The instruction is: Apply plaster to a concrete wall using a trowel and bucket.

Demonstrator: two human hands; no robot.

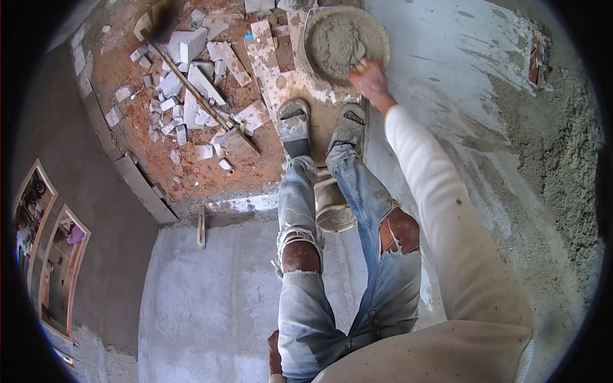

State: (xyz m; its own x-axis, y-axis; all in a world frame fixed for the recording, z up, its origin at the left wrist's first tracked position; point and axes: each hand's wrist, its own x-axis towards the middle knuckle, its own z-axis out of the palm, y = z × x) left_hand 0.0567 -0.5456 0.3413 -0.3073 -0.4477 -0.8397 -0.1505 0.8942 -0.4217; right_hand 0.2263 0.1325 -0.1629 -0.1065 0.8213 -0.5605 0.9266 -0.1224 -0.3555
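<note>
My right hand (pixel 370 84) is closed round the handle of a small trowel (pixel 361 52) at the near right rim of a round basin (pixel 385 39). The trowel's blade reaches into the wet grey mortar (pixel 333 46) heaped inside, and part of it is hidden by the mortar and my fingers. My left hand (pixel 275 355) hangs low beside my left thigh. Only a part of it shows, and its fingers are too hidden to read.
My sandalled feet stand on a mortar-stained plank (pixel 327 108). Below it, a bucket (pixel 335 214) shows between my legs. Broken blocks (pixel 191 48) and a long-handled hoe or shovel (pixel 191 88) lie on reddish ground at left. Along the right runs a wall (pixel 447 70) partly coated with rough mortar.
</note>
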